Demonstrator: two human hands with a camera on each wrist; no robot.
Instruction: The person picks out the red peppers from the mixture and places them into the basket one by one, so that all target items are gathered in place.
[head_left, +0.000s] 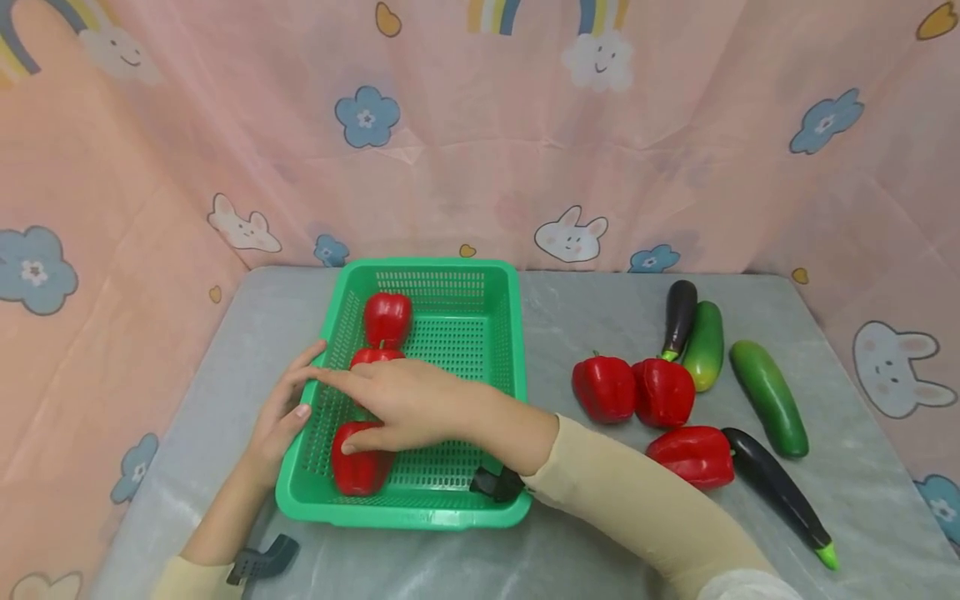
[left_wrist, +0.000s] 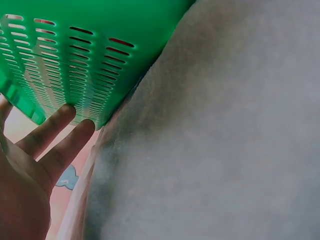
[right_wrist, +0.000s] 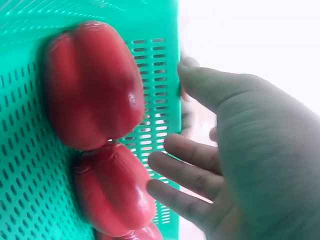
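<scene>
The left hand [head_left: 279, 421] is resting spread fingers against the left side of the green basket [head_left: 405, 515], seemingly steadying it; the right hand [head_left: 420, 400], fingers parted, empty, is hanging over red peppers [head_left: 387, 318] inside.

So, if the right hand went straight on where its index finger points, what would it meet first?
Probably the left hand, on the left side of the green basket; the right hand looks close, perhaps touching, though depth is unclear.
</scene>
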